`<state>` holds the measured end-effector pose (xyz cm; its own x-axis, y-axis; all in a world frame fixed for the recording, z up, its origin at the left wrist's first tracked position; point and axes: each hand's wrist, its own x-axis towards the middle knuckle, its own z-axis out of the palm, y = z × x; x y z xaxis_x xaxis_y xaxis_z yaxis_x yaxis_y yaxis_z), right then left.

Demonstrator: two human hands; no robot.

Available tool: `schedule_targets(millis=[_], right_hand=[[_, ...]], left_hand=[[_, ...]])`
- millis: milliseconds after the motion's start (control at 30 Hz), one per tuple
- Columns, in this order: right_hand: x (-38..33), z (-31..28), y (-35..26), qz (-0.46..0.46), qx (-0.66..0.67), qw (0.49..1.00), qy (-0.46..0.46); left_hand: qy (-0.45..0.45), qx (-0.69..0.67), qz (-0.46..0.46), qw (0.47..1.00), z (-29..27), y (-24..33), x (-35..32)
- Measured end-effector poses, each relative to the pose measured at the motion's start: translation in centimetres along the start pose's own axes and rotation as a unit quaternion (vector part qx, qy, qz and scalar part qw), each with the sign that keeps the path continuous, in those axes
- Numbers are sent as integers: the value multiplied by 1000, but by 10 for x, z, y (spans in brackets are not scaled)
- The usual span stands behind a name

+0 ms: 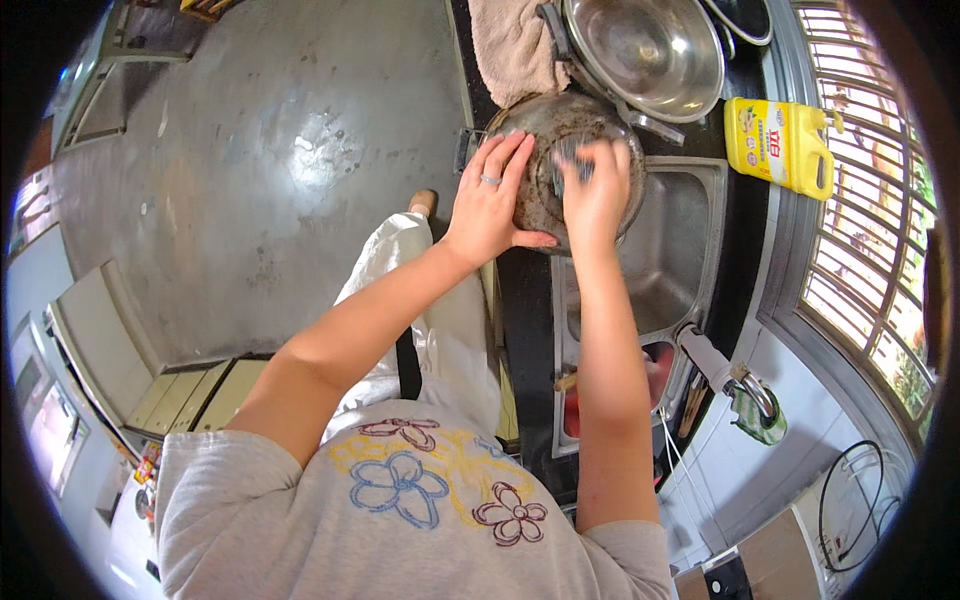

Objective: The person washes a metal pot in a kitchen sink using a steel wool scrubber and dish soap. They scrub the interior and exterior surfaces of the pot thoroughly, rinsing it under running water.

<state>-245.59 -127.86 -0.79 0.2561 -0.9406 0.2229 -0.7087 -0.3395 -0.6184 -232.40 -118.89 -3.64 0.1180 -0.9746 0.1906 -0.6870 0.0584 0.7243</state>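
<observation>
A dark, stained metal pot [548,135] is tipped on its side over the near edge of the steel sink [690,215]. My left hand [490,198], with a ring on one finger, grips the pot's rim and outer wall. Inside the pot my right hand [595,190] presses a grey scouring pad [572,162] against the inner wall. Most of the pad is hidden under my fingers.
A shiny steel pot [650,52] and a beige towel [512,45] sit beyond the sink. A yellow detergent jug [782,142] lies by the barred window. The tap [735,378] hangs over a red basin [655,375]. Grey floor lies to the left.
</observation>
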Motion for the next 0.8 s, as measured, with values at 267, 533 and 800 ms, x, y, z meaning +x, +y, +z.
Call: schedule_targets(millis=[267,533,800], right_hand=[[-54,-23,6,61,33,995,-77],[-27,3,-13,-12,31,998,-61],[-22,18,-32,-10,34,998,-61]], left_hand=[[-6,-22,-17,1000,-2,-6,-1],[-55,-28,35,997,-14,-21,7],[-105,-15,50,993,-26,-22,16]])
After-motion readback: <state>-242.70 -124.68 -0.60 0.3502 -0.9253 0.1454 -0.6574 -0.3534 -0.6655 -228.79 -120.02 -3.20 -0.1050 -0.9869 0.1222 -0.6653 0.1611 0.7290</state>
